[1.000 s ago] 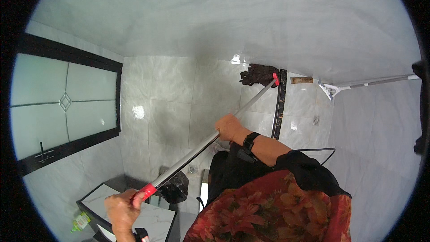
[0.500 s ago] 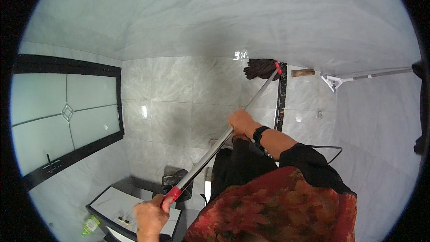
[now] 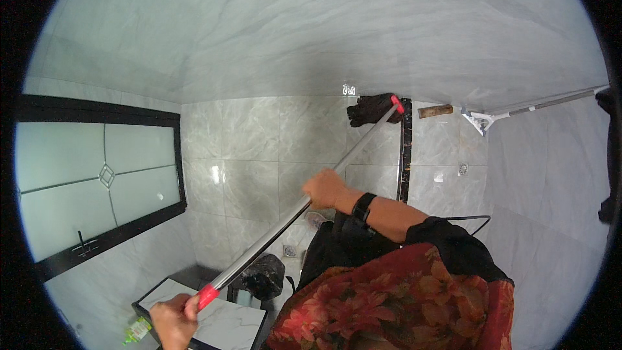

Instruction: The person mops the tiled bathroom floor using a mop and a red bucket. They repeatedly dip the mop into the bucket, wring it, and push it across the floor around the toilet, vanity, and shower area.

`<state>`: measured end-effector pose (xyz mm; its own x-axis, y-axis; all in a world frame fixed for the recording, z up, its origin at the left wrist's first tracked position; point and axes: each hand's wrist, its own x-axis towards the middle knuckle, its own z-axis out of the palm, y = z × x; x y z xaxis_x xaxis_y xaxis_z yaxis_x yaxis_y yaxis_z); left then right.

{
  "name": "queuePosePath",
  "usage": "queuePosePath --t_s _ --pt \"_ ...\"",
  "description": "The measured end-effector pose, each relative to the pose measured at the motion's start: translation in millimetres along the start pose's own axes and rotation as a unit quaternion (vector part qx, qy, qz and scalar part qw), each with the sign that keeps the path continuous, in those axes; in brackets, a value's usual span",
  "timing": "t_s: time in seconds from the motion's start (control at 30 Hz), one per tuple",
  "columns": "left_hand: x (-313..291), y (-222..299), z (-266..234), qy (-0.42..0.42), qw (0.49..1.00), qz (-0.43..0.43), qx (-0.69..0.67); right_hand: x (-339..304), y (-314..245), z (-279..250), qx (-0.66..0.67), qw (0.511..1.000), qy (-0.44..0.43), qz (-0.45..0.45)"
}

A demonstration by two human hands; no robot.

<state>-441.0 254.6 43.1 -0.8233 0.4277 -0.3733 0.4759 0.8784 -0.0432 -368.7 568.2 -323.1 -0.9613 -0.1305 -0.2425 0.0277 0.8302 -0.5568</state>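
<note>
A mop (image 3: 262, 240) with a long silver pole slants from the lower left up to the far wall. Its dark brown strand head (image 3: 370, 110) lies on the tiles beside a black threshold strip, joined to the pole by a red socket. My left hand (image 3: 175, 321) is closed at the pole's red end grip, over the white-topped cabinet. Farther along, my right hand (image 3: 326, 189) wraps round the middle of the pole; a black band circles that wrist.
The black threshold strip (image 3: 405, 155) divides the floor. Beyond it lie a brown block-like piece (image 3: 435, 111) and a white long-handled squeegee-like tool (image 3: 479, 121) against the wall. A black bag-lined bin (image 3: 262, 277) stands beside the marble-topped cabinet (image 3: 227, 324). At left is a black-framed glass door (image 3: 103, 175).
Both hands and the pole have shifted left and toward me. The mop head has slid slightly left, a little away from the threshold strip. The view has tilted somewhat.
</note>
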Motion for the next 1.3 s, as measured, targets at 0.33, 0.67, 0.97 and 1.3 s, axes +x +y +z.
queuePosePath --t_s 0.33,0.67,0.97,1.3 --pt "-3 35 53 -0.114 0.992 0.036 0.038 -27 46 35 -0.048 0.993 -0.109 -0.008" --pt "-17 -5 -63 -0.097 0.994 -0.055 0.002 -9 -47 -5 0.094 0.991 -0.090 -0.031" --pt "29 43 45 -0.018 0.998 0.054 0.030 -4 55 -3 -0.016 1.000 0.002 0.016" --pt "9 -24 -6 -0.121 0.991 0.041 0.044 -3 -27 42 0.035 0.998 -0.050 -0.010"
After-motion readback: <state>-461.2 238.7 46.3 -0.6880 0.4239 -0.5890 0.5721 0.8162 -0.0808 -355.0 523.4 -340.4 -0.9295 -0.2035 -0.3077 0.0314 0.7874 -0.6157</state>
